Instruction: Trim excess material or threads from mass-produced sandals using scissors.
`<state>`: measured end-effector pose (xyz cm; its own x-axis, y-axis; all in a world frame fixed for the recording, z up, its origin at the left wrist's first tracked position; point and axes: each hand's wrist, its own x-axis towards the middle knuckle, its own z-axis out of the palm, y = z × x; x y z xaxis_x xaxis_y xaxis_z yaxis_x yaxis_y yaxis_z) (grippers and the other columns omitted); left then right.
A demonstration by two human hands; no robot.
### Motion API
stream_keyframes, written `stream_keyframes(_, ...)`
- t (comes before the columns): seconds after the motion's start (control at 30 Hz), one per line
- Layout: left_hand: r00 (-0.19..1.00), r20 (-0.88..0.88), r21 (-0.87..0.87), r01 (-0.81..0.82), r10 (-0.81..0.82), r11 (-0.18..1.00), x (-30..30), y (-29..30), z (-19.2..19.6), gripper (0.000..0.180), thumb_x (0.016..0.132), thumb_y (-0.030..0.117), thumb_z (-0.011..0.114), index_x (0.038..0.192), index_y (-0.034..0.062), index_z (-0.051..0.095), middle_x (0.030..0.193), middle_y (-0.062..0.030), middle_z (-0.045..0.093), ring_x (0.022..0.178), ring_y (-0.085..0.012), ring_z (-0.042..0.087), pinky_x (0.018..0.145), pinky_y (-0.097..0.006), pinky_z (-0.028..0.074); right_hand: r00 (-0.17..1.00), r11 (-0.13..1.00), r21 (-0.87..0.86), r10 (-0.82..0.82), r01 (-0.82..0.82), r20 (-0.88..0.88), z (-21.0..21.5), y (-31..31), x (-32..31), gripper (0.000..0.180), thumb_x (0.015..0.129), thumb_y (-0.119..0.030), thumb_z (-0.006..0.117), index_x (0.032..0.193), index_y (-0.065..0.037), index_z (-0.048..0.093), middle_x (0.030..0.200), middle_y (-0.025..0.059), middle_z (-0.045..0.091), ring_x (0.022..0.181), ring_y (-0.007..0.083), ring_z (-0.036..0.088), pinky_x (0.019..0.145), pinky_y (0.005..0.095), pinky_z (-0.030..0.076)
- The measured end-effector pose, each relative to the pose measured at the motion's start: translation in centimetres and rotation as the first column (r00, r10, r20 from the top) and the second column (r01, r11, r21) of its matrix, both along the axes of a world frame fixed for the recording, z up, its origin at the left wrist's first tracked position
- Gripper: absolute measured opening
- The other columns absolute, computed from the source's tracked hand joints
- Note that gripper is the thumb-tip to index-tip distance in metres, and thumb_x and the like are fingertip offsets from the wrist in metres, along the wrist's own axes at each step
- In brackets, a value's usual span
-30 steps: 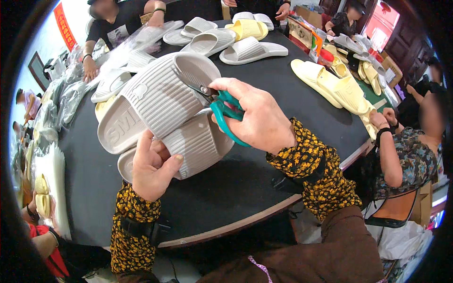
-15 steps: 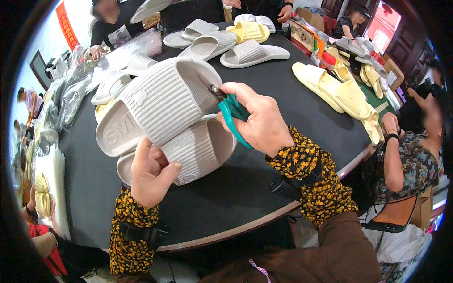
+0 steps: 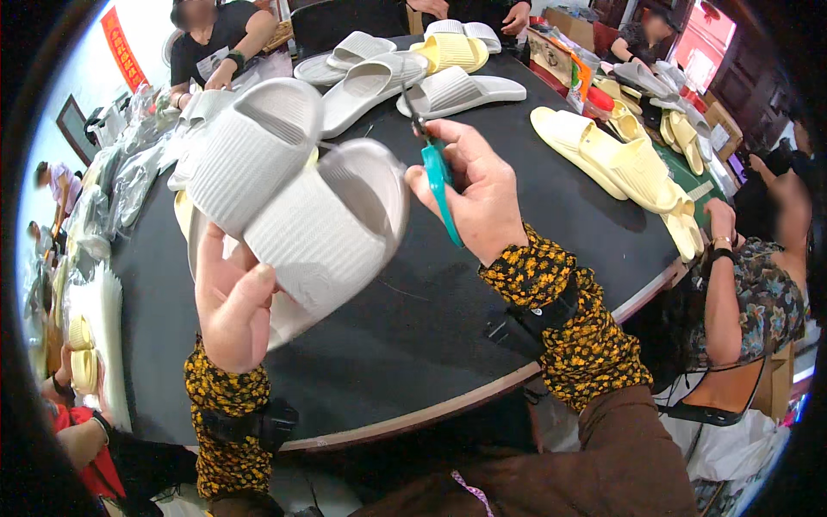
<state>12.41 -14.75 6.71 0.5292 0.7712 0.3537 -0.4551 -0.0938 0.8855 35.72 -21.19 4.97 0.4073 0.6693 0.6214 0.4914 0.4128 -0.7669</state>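
A pair of light grey ribbed slide slippers point(image 3: 314, 233) hangs over the table, tilted, in my left hand point(image 3: 233, 306). The thumb presses on the near strap and the fingers reach in under the straps. My right hand point(image 3: 474, 189) grips small scissors point(image 3: 438, 177) with teal handles, a little to the right of the slippers and apart from them. The dark blades point up and away. Beyond the blades, a grey slipper point(image 3: 461, 92) rests on the table. Part of the far slipper's sole is hidden by the near slipper and my fingers.
The dark table point(image 3: 517, 284) bears more grey slippers point(image 3: 375, 86) at the back. Yellow slippers point(image 3: 603, 164) lie along the right edge. Clear plastic bags point(image 3: 95, 207) are heaped at the left. Several people sit or stand around, one at the right point(image 3: 749, 284).
The slippers have swung left and turned in my left hand. My right hand has drawn the scissors away from the strap and tipped the blades upward. The person across the table has leaned forward.
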Motion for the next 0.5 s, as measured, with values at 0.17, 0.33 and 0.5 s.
stream_keyframes(0.17,0.989,-0.025,-0.084,0.144,-0.147,0.986,0.7,-0.1,1.5,0.059,0.084,0.002,0.048,0.136,-0.0019,0.021,0.116,-0.0209,0.05,0.099,-0.0278,0.059,0.074,-0.041,0.053,0.997,0.995,0.099,0.017,-0.009,-0.075,0.0,0.2,0.3,0.041,0.075,-0.008,0.072,0.111,-0.002,0.054,0.075,0.0056,0.062,0.066,0.0076,0.056,0.061,0.0233,0.048)
stream_keyframes(0.33,0.965,0.13,-0.24,0.252,-0.226,0.938,3.9,0.0,1.4,0.047,0.085,0.003,0.047,0.129,-0.001,0.032,0.113,-0.0194,0.052,0.102,-0.0305,0.057,0.084,-0.042,0.049,0.999,0.987,0.159,0.009,-0.003,-0.034,-0.3,0.6,0.3,0.041,0.075,-0.01,0.071,0.111,-0.002,0.054,0.075,0.0097,0.062,0.066,0.0099,0.058,0.061,0.0255,0.049)
stream_keyframes(0.5,0.934,0.243,-0.333,0.335,-0.263,0.881,6.7,1.8,-0.8,0.039,0.085,0.002,0.048,0.122,0.0008,0.037,0.107,-0.0177,0.056,0.099,-0.0314,0.058,0.086,-0.044,0.049,0.999,0.986,0.169,-0.002,-0.006,0.045,-0.6,0.6,0.7,0.04,0.075,-0.01,0.069,0.111,-0.001,0.054,0.077,0.0151,0.063,0.069,0.0194,0.064,0.063,0.0292,0.05)
